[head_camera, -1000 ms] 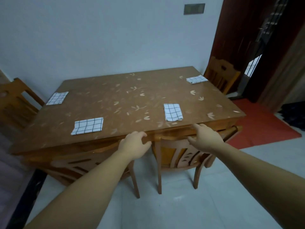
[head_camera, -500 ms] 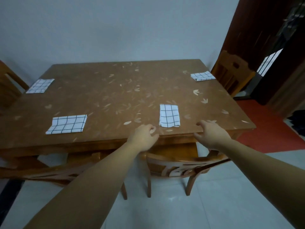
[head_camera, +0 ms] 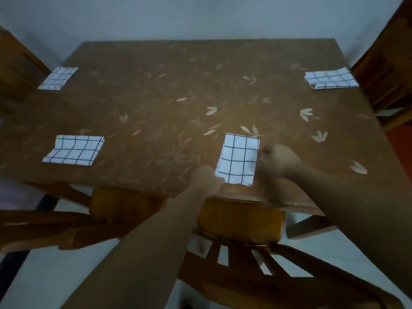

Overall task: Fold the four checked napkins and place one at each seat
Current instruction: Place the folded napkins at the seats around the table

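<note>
Both hands had moved forward from the near edge of the table [head_camera: 156,90] to flank the near right napkin [head_camera: 237,161]. On the left hand [head_camera: 206,180] the fingers were curled at the napkin's near left corner, and on the right hand [head_camera: 279,161] they were curled against its right edge. Blur hid whether either pinched the cloth. The napkin lay folded flat between them, its long axis running near to far.

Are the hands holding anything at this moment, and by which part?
It cannot be told. The left hand is at the near-left corner of the nearest napkin, the right hand at its right edge, but blur hides any grip.
</note>
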The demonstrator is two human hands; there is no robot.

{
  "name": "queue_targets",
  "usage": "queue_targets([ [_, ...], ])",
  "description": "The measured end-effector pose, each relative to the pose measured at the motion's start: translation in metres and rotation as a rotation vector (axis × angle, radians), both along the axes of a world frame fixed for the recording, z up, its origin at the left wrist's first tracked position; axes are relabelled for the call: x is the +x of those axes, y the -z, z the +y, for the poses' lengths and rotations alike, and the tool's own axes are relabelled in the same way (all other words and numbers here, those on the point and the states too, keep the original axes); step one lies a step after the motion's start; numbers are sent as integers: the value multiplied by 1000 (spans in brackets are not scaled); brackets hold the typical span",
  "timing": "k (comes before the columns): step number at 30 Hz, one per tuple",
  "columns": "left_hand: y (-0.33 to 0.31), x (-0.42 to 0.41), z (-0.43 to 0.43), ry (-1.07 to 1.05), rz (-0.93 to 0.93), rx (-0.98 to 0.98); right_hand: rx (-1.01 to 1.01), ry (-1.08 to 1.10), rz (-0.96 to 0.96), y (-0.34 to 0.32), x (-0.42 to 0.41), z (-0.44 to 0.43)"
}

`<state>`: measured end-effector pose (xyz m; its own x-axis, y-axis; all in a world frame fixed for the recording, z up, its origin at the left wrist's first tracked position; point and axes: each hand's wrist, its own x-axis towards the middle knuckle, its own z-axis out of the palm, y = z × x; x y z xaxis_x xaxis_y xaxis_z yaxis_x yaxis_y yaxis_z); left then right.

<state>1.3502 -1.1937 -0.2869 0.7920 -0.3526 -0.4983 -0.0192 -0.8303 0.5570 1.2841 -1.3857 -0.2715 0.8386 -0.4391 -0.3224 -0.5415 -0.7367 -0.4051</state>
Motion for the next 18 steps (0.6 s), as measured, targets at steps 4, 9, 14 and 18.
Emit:
queue_targets([
  [4,32,9,-18,-321,139,-49,49,36,-39,34,39,-20],
  [9,47,22,-22,-305,105,-38,129,48,118,55,68,-33],
  [14,57,40,-25,-217,-65,25,120,176,-12,51,64,-43],
  [18,54,53,-31,-294,-141,-90,172,248,-82,49,42,-52],
])
